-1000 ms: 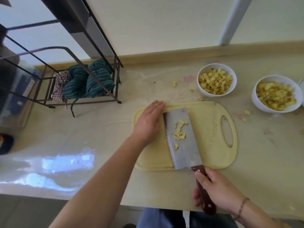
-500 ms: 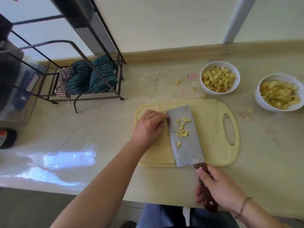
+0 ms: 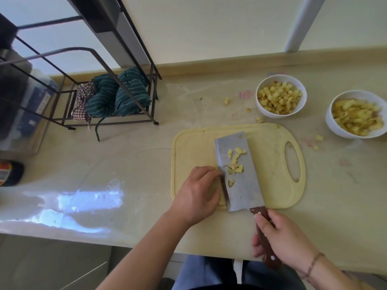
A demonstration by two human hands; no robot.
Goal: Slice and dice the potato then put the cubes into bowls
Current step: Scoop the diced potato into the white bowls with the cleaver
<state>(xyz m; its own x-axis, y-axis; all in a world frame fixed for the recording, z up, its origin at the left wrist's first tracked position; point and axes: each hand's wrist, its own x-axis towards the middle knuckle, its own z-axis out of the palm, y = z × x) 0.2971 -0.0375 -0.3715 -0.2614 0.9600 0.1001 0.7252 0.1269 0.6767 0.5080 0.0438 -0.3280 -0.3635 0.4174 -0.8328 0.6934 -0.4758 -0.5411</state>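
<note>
A dozen or so small potato cubes [image 3: 235, 163] lie on the flat of the cleaver [image 3: 238, 174], which rests tilted on the cutting board [image 3: 270, 162]. Our right hand [image 3: 287, 237] wraps the wooden handle, forefinger laid along its top. Our left hand [image 3: 199, 193] sits with curled fingers at the blade's left edge; whether it pinches a last bit of potato there we cannot tell, since the knuckles hide it. We judge the cubes light, wet and starchy, so they cling a little to steel yet slide off once the blade tips. They are firm enough to push without mashing. We would not pick them up singly; better to carry them on the blade, held level from the handle, with the left palm as a guard. Two white bowls, near bowl [image 3: 281, 97] and far-right bowl [image 3: 356, 114], are already well filled. A few strays [image 3: 259, 119] dot the counter [image 3: 146, 155].
</note>
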